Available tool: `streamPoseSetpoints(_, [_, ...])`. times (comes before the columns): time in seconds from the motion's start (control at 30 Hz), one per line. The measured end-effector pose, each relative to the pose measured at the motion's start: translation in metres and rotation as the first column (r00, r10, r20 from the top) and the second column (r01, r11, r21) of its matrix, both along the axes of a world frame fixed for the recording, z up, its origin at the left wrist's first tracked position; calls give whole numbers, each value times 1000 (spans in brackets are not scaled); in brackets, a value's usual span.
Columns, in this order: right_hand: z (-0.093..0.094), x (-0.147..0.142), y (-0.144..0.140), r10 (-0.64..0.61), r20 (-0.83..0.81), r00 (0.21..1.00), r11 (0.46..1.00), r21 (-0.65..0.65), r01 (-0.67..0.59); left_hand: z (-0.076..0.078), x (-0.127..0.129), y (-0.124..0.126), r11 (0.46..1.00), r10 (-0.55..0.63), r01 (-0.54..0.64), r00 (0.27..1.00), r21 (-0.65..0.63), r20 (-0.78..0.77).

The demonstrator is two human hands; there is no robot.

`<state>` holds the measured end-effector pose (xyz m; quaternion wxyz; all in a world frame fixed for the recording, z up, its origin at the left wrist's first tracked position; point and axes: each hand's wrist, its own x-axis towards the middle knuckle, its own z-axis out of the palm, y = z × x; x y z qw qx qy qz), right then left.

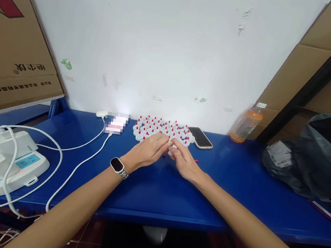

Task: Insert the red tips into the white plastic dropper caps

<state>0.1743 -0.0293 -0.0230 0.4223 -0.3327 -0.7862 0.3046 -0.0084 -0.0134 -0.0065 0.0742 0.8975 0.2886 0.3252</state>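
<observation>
Wide blue tabletop (156,196) fills the view, with a black plastic bag (316,160) slumped at the far right and a white power strip (5,160) trailing cables at the left. Further back stand an orange drink bottle (247,124) and a dark phone (200,137), lying flat. Centre stage: a cluster of small white pieces with red tips (161,127), just beyond the fingers. The left hand (148,150) (watch on its wrist) and the right hand (183,161) meet fingertip to fingertip at the cluster's near edge, pinching something small between them; I cannot tell exactly what. A few loose red bits (195,160) lie beside the right hand.
</observation>
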Motion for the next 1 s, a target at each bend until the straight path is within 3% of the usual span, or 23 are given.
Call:
streamPoseSetpoints(0.07, [-2,-3,-1,37,-81,996,999,-20,-38,-3,4,-1,999,-39,40,997,-19,61])
streamPoseSetpoints(0.13, [-2,-4,-1,65,-121,991,998,-6,-66,-7,8,-2,991,-50,72,982,-115,183])
streamPoseSetpoints(0.23, [0,-1,1,6,-141,990,1000,4,-6,-8,11,-2,958,62,61,909,-279,413])
streamPoseSetpoints(0.3, [1,3,5,-56,-167,984,998,-38,51,-5,8,0,954,120,26,879,-298,462])
streamPoseSetpoints(0.37, [1,6,12,-95,-182,979,994,-62,84,0,0,3,957,120,-24,940,-290,319])
streamPoseSetpoints(0.47, [-1,10,21,-173,-118,978,985,-16,172,1,-11,7,985,77,-66,995,-158,66])
streamPoseSetpoints(0.57, [-5,13,28,-290,-43,956,954,67,293,-4,-16,12,998,53,-59,989,-37,-137])
streamPoseSetpoints(0.67, [-8,16,33,-396,1,918,902,188,388,-10,-15,13,997,63,-71,963,-21,-263])
streamPoseSetpoints(0.73, [-7,16,36,-412,42,910,894,210,395,-10,-15,13,997,64,-76,953,-30,-298])
streamPoseSetpoints(0.83, [-2,12,40,-343,110,933,932,163,323,-7,-18,14,995,96,-103,958,-11,-271])
streamPoseSetpoints(1.0, [5,2,47,-306,296,905,949,165,268,0,-39,20,967,250,-253,949,9,-195])
